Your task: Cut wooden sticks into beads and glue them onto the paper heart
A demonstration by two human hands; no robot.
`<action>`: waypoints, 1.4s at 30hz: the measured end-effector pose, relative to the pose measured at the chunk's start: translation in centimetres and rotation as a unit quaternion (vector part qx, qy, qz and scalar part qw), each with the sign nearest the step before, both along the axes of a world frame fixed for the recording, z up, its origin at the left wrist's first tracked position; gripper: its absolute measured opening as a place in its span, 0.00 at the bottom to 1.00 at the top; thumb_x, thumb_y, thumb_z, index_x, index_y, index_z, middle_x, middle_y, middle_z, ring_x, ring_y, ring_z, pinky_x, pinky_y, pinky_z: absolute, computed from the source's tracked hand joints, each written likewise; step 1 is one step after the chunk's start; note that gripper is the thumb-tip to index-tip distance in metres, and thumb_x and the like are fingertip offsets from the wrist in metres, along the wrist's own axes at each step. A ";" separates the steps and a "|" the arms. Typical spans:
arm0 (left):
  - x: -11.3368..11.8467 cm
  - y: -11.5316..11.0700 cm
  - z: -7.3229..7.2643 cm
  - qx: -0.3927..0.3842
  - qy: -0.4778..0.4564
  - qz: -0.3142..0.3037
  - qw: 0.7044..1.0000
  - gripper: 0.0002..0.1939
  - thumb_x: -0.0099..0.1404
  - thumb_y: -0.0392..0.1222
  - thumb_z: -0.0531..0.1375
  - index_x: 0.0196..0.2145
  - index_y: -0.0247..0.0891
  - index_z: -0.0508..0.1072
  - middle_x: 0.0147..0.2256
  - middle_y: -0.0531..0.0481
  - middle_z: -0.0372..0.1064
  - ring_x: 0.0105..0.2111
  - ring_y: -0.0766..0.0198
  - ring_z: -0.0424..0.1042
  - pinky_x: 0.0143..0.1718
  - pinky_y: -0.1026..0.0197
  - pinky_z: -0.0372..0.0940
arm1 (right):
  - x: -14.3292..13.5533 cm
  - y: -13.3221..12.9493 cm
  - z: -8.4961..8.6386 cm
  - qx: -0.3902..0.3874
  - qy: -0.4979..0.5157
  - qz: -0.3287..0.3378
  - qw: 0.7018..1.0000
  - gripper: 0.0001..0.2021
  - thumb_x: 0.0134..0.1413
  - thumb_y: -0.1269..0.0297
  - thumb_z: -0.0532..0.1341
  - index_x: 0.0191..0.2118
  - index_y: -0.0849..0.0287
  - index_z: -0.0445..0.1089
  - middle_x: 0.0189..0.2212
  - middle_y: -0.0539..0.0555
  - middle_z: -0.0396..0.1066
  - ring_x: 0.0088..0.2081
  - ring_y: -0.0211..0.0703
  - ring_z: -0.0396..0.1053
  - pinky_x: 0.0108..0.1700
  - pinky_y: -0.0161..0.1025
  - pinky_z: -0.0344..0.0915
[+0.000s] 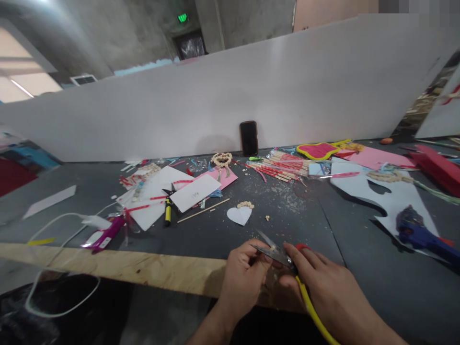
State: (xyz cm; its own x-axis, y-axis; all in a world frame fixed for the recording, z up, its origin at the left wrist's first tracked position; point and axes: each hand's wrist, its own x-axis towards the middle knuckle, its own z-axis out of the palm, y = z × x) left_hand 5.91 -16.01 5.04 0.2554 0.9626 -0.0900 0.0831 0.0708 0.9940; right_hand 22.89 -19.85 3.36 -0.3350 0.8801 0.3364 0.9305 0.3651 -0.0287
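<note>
Craft wkshop, conc. wall (pixel 125 33), grn sign (pixel 183 18), cluttered wkbench (pixel 201 239)

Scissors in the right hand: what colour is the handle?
Mostly yellow handle, with a bit of red by the right hand. Best seen in the head view.

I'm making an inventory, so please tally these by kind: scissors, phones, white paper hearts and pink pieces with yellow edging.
Scissors, in the right hand: 1
Phone: 1
White paper heart: 1
Pink piece with yellow edging: 1
Total: 4
</note>
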 end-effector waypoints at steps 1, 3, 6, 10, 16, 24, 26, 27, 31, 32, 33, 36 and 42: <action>0.0 0.0 0.0 -0.001 -0.003 0.003 1.000 0.08 0.59 0.39 0.56 0.25 0.34 0.71 0.20 0.54 0.64 0.18 0.73 0.57 0.20 0.70 0.54 | 0.0 0.1 0.1 -0.010 0.005 0.003 1.000 0.19 0.58 0.54 0.48 0.49 0.60 0.62 0.36 0.59 0.72 0.34 0.46 0.71 0.28 0.39 0.68; 0.1 0.1 0.0 -0.006 -0.011 0.010 1.000 0.08 0.59 0.40 0.56 0.26 0.34 0.71 0.22 0.53 0.65 0.17 0.73 0.56 0.19 0.70 0.53 | 0.1 0.4 0.2 -0.029 0.011 0.004 1.000 0.17 0.58 0.56 0.49 0.47 0.59 0.63 0.35 0.57 0.72 0.34 0.44 0.71 0.30 0.38 0.67; 0.1 0.2 -0.6 -0.013 -0.024 0.010 1.000 0.08 0.60 0.42 0.56 0.30 0.35 0.70 0.21 0.54 0.64 0.17 0.74 0.57 0.19 0.70 0.53 | 0.0 0.7 0.5 -0.045 0.006 -0.005 0.999 0.16 0.58 0.57 0.49 0.47 0.59 0.64 0.35 0.57 0.72 0.34 0.44 0.71 0.30 0.37 0.67; 0.0 0.3 -1.3 -0.025 -0.029 0.020 0.999 0.07 0.59 0.42 0.57 0.33 0.35 0.67 0.18 0.57 0.61 0.16 0.73 0.59 0.18 0.71 0.55 | -0.1 0.6 0.3 -0.042 -0.011 -0.013 0.999 0.18 0.58 0.57 0.48 0.51 0.58 0.61 0.37 0.57 0.71 0.36 0.45 0.71 0.30 0.38 0.67; 0.3 0.1 -1.1 0.009 -0.003 0.041 0.999 0.07 0.59 0.41 0.56 0.28 0.34 0.66 0.17 0.57 0.61 0.16 0.72 0.61 0.18 0.71 0.56 | -0.3 0.2 -0.3 -0.029 0.001 -0.027 0.999 0.22 0.56 0.58 0.51 0.56 0.58 0.56 0.38 0.58 0.69 0.37 0.47 0.68 0.32 0.39 0.67; -0.3 0.3 -0.1 -0.042 -0.015 -0.030 0.999 0.04 0.55 0.32 0.54 0.24 0.34 0.66 0.16 0.55 0.64 0.15 0.74 0.58 0.18 0.72 0.53 | -0.4 0.1 0.2 -0.031 0.018 0.001 0.999 0.25 0.52 0.57 0.56 0.55 0.60 0.57 0.38 0.60 0.66 0.39 0.49 0.66 0.32 0.41 0.66; -0.4 0.5 0.3 -0.051 -0.018 -0.045 0.997 0.03 0.54 0.32 0.55 0.24 0.33 0.66 0.19 0.53 0.68 0.15 0.75 0.57 0.17 0.72 0.53 | -0.3 0.2 0.2 -0.025 0.017 0.013 0.999 0.25 0.52 0.57 0.55 0.55 0.61 0.57 0.38 0.60 0.67 0.40 0.49 0.66 0.31 0.41 0.66; -0.4 0.6 0.5 -0.058 -0.023 -0.050 0.997 0.03 0.54 0.33 0.55 0.24 0.33 0.66 0.19 0.52 0.69 0.15 0.75 0.56 0.17 0.71 0.53 | -0.3 0.3 0.1 -0.023 0.018 0.020 0.999 0.24 0.53 0.58 0.55 0.55 0.62 0.57 0.38 0.60 0.67 0.40 0.49 0.66 0.32 0.40 0.67; -0.3 0.7 0.6 -0.072 -0.043 -0.047 0.995 0.03 0.54 0.34 0.56 0.24 0.33 0.66 0.19 0.51 0.69 0.14 0.75 0.55 0.16 0.71 0.52 | 0.0 0.3 -0.1 -0.034 0.025 0.021 0.999 0.20 0.55 0.60 0.52 0.53 0.61 0.58 0.38 0.58 0.69 0.40 0.48 0.67 0.33 0.41 0.67; -0.3 0.6 0.5 -0.072 -0.047 -0.044 0.995 0.03 0.54 0.34 0.56 0.24 0.33 0.66 0.19 0.52 0.68 0.14 0.75 0.55 0.16 0.71 0.52 | 0.0 0.3 -0.2 -0.040 0.028 0.017 0.999 0.19 0.56 0.59 0.51 0.51 0.60 0.60 0.37 0.58 0.69 0.40 0.48 0.67 0.34 0.41 0.67; -0.3 0.6 0.3 -0.071 -0.051 -0.040 0.995 0.03 0.55 0.34 0.56 0.24 0.33 0.65 0.18 0.52 0.68 0.14 0.75 0.54 0.16 0.71 0.52 | 0.1 0.4 -0.2 -0.046 0.030 0.015 0.998 0.18 0.57 0.58 0.51 0.50 0.60 0.61 0.37 0.58 0.69 0.39 0.48 0.68 0.35 0.41 0.67; -0.3 0.3 -0.1 -0.060 -0.057 -0.024 0.996 0.05 0.57 0.37 0.56 0.26 0.34 0.65 0.18 0.54 0.66 0.14 0.75 0.55 0.16 0.72 0.52 | 0.1 0.5 -0.2 -0.056 0.034 0.011 0.998 0.17 0.58 0.55 0.48 0.46 0.59 0.63 0.36 0.57 0.70 0.37 0.47 0.69 0.35 0.42 0.67; -0.3 0.2 -0.4 -0.034 -0.016 -0.001 0.999 0.06 0.57 0.40 0.58 0.30 0.34 0.67 0.17 0.57 0.61 0.16 0.72 0.60 0.18 0.70 0.56 | -0.3 0.7 0.0 -0.057 0.033 -0.013 0.998 0.18 0.58 0.53 0.48 0.48 0.57 0.62 0.36 0.56 0.70 0.37 0.46 0.69 0.34 0.41 0.67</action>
